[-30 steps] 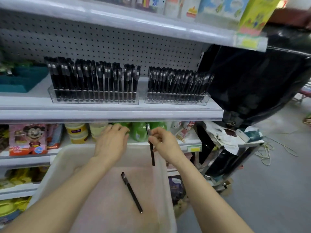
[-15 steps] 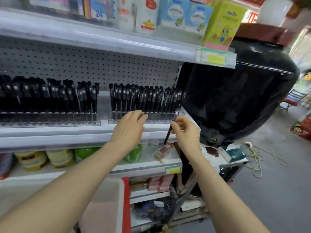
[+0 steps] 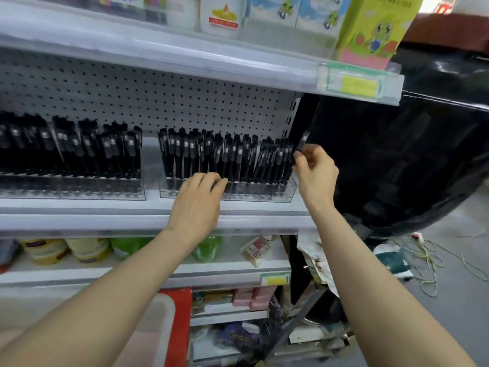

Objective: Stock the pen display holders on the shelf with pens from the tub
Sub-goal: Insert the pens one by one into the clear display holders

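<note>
Pens (image 3: 79, 149) stand packed, caps up, in the clear left holder (image 3: 71, 190) on the shelf (image 3: 105, 210), close to its front edge. Below, at the bottom left, the white tub (image 3: 169, 313) shows one rounded corner; the left forearm crosses over it and hides most of its inside. Just beside the left holder, with a small gap between them, the right holder (image 3: 288, 192) sits at the shelf's right end, also crowded with black pens, some of them leaning. The left hand (image 3: 197, 205) reaches over the shelf's front edge to this holder's left half. Its fingers are bent, with their tips against the lower barrels of the pens at the front wall; whether they grip anything cannot be told. The right hand (image 3: 316, 173) is at the holder's right end, thumb and fingers pinching a single pen (image 3: 303, 141). This pen tilts, its cap up and to the right, above the last row; its lower part is hidden behind the hand. Right of the shelf hangs a black cover (image 3: 397, 160).
</note>
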The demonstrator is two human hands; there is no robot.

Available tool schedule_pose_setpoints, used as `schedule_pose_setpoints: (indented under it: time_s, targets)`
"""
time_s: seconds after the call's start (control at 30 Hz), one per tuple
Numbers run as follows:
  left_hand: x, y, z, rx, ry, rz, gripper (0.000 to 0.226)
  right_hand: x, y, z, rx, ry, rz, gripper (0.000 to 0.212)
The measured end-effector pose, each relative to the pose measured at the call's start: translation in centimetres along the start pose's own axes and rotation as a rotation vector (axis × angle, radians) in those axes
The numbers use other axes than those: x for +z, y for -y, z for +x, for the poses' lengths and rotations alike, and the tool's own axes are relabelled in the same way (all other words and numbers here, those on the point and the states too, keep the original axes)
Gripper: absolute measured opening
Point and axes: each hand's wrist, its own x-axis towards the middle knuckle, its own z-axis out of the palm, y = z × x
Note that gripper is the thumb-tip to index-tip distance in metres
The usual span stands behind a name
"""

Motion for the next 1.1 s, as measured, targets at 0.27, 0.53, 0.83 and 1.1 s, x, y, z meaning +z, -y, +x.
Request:
schedule_pose_setpoints:
  time_s: [0.27,0.53,0.83,1.1]
  targets:
    - [0.3,0.1,0.1,-0.002,-0.042,-0.008,0.052,1.9,-2.4,-1.2,0.059,0.098,-0.137,0.02]
    - [-0.1,0.5,-0.2,0.042,-0.002,-0.061,0.052,1.8,-1.9,-1.9,0.096,0.1,-0.194,0.022]
    - [-3.3,4.5,-6.4,0.047,-0.011,-0.167,0.04,3.5,0.0,-8.5,0.066,0.046,-0.192,0.029]
    - [-5.2,12.4,-16.9,-0.057,0.008,-0.165,0.032,9.2,6.2,-21.1,-0.06,0.255,-0.12,0.018]
